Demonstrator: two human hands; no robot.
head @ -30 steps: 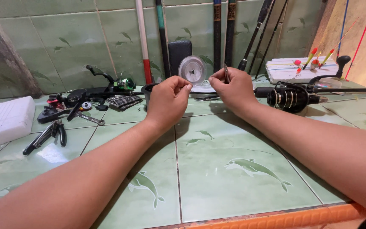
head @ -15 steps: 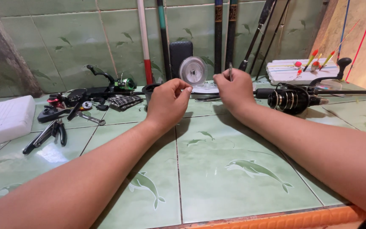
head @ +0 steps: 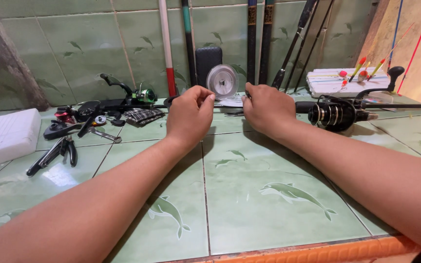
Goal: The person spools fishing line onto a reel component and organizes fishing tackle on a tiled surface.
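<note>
Both forearms stretch out over the green glazed tile counter with dolphin motifs (head: 249,195), hands meeting near the back wall. Left hand (head: 189,114) is curled, thumb and forefinger pinched together at the tip; whatever sits between them is too thin to make out. Right hand (head: 267,108) is closed in a loose fist, knuckles up, its fingertips hidden beneath the hand, so I cannot tell what it grips. Between and just behind the 2 hands stands a clear round plastic spool of fishing line (head: 222,81), upright on its edge, with a flat pale disc (head: 231,102) lying below it, partly covered by the hands. A black spinning reel on a dark rod (head: 334,114) lies just right of the right hand, the rod running off the frame's edge. Several rods lean on the tiled wall, tops cut off. Far right, a white tray holding red-tipped floats (head: 334,82). To the left: black pliers (head: 54,153), a green-and-black reel (head: 142,95), a heap of small dark parts hard to sort, and a white ribbed plastic box (head: 6,136) cut by the frame.
</note>
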